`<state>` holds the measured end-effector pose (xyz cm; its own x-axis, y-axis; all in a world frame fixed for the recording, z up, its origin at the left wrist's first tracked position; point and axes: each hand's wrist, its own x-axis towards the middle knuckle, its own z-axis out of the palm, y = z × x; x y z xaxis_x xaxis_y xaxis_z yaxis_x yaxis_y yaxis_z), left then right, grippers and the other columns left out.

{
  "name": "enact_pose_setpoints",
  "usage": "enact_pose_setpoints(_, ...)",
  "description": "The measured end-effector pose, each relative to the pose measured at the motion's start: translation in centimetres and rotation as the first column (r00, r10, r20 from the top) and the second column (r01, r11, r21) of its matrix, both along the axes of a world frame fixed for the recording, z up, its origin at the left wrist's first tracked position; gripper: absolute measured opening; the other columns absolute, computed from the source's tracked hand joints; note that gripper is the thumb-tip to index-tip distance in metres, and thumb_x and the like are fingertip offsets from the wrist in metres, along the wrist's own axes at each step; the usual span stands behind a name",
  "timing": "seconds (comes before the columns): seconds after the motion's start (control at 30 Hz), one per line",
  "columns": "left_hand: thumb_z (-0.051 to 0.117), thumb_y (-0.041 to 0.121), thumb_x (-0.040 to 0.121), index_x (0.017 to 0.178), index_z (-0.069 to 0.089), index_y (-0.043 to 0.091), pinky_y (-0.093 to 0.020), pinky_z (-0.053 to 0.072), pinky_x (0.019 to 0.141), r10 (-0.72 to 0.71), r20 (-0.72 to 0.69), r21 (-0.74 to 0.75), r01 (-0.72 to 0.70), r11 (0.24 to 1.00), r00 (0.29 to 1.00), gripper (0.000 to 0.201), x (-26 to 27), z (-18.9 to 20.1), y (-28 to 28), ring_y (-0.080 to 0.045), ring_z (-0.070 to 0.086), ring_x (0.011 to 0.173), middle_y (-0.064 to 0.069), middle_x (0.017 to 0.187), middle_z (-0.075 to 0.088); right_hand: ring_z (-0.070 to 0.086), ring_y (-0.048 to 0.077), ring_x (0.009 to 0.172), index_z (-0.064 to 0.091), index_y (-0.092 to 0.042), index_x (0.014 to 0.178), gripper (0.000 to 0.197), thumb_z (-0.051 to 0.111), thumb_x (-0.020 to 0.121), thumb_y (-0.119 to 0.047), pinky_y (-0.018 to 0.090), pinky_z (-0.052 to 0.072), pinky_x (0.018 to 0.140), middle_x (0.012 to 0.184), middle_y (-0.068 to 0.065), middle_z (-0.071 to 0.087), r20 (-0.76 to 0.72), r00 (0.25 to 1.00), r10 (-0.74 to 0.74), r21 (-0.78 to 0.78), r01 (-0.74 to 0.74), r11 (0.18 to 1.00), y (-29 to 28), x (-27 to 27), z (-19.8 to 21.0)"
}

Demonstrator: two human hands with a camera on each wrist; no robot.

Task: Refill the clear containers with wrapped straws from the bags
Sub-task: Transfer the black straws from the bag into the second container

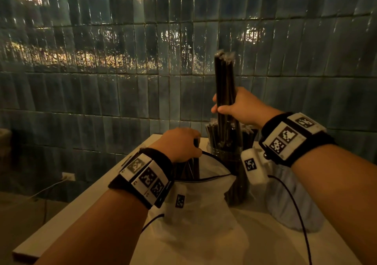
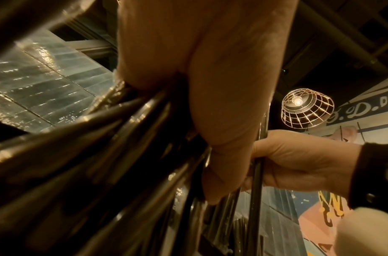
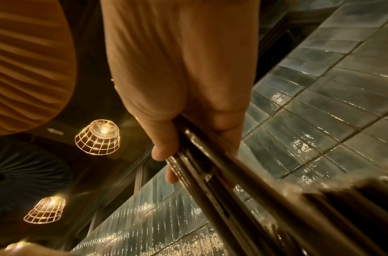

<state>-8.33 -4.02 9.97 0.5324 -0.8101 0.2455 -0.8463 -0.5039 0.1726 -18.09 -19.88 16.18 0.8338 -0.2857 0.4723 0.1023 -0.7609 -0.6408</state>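
A tall upright bundle of black straws in clear wrappers (image 1: 224,85) is gripped by the right hand (image 1: 242,106), fingers and thumb curled round its middle. Directly below that hand, the bundle's lower end stands among more straws in a clear round container (image 1: 226,152) on the white table (image 1: 81,209). A second bunch of black wrapped straws (image 1: 190,168) is held by the left hand (image 1: 180,143), fingers closed round its top; below this hand the bunch sits inside the open mouth of a translucent white plastic bag (image 1: 204,213). A dark teal tiled wall (image 1: 102,81) is seen beyond both hands.
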Motion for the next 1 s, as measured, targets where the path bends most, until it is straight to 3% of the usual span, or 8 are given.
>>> enact_pose_setpoints(0.23,0.06,0.039,0.086,0.089,0.05,0.03,-0.022,0.04,0.059,-0.006,0.016,0.012,0.006,1.0,1.0,0.014,0.2,-0.2,-0.3,-0.008,0.049,0.073,0.013,0.078,0.047,0.063,0.001,0.093,0.062,-0.023,0.101,0.02,0.063,0.086,-0.011,0.025,0.044,0.077,0.093,-0.006,0.072,-0.145,0.989,0.013,-0.006,-0.014,1.0,-1.2,0.8,-1.8)
enact_pose_setpoints(0.4,0.059,0.039,0.086,0.085,0.048,0.031,-0.02,0.037,0.056,-0.023,0.039,0.003,0.023,1.0,0.999,0.014,0.1,-0.2,-0.2,-0.011,0.05,0.078,0.013,0.078,0.045,0.06,0.003,0.095,0.065,-0.026,0.095,0.018,0.066,0.083,-0.013,0.03,0.043,0.081,0.098,-0.007,0.07,-0.126,0.992,-0.015,0.09,0.026,0.996,-2.5,1.4,-4.2)
enact_pose_setpoints(0.47,0.059,0.039,0.087,0.087,0.047,0.032,-0.02,0.038,0.056,-0.022,0.03,0.007,0.022,1.0,0.999,0.013,0.0,-0.1,-0.2,-0.011,0.05,0.078,0.013,0.078,0.045,0.06,0.01,0.099,0.064,-0.029,0.094,0.02,0.069,0.081,-0.015,0.032,0.045,0.08,0.1,-0.005,0.069,-0.111,0.993,-0.035,0.132,0.05,0.99,-3.1,1.7,-4.7)
enact_pose_setpoints(0.63,0.059,0.038,0.087,0.087,0.048,0.031,-0.021,0.039,0.058,-0.023,0.028,-0.005,0.023,1.0,0.999,0.013,-0.1,-0.2,-0.2,-0.011,0.051,0.079,0.014,0.077,0.045,0.057,0.015,0.096,0.055,-0.02,0.116,0.045,0.076,0.077,-0.019,0.029,0.046,0.078,0.111,-0.002,0.062,-0.098,0.97,-0.224,0.206,0.24,0.949,-4.6,2.7,-6.9)
enact_pose_setpoints(0.73,0.06,0.039,0.085,0.084,0.048,0.031,-0.023,0.038,0.058,-0.023,0.031,-0.002,0.023,1.0,0.999,0.014,0.0,-0.2,-0.2,-0.012,0.05,0.079,0.014,0.077,0.045,0.053,0.013,0.096,0.044,-0.026,0.127,0.066,0.08,0.072,-0.026,0.028,0.042,0.077,0.123,0.002,0.057,-0.02,0.952,-0.305,0.217,0.302,0.928,-4.7,3.1,-8.1)
enact_pose_setpoints(0.87,0.06,0.04,0.085,0.087,0.049,0.03,-0.025,0.041,0.065,-0.011,0.037,0.009,0.011,1.0,0.999,0.014,0.1,-0.2,-0.4,-0.014,0.052,0.082,0.012,0.08,0.046,0.055,0.019,0.108,0.028,-0.029,0.14,0.084,0.077,0.073,-0.037,0.029,0.042,0.081,0.131,0.007,0.052,0.206,0.916,-0.345,0.238,0.295,0.925,-4.0,3.4,-7.3)
enact_pose_setpoints(0.93,0.06,0.039,0.085,0.086,0.05,0.03,-0.024,0.04,0.062,-0.01,0.033,0.001,0.01,1.0,0.999,0.014,0.1,-0.3,-0.4,-0.012,0.051,0.079,0.012,0.08,0.047,0.055,0.02,0.109,0.019,-0.032,0.144,0.09,0.076,0.074,-0.034,0.029,0.042,0.082,0.132,0.009,0.052,0.304,0.889,-0.342,0.13,0.317,0.939,-3.5,3.5,-6.3)
enact_pose_setpoints(1.0,0.061,0.04,0.085,0.081,0.048,0.032,-0.022,0.037,0.057,-0.011,0.035,-0.008,0.011,1.0,0.999,0.015,0.1,-0.3,-0.4,-0.007,0.048,0.072,0.013,0.078,0.047,0.047,0.022,0.123,0.013,-0.033,0.146,0.095,0.077,0.075,-0.031,0.027,0.038,0.09,0.143,0.007,0.04,0.367,0.879,-0.305,-0.044,0.344,0.938,-3.0,3.7,-5.3)
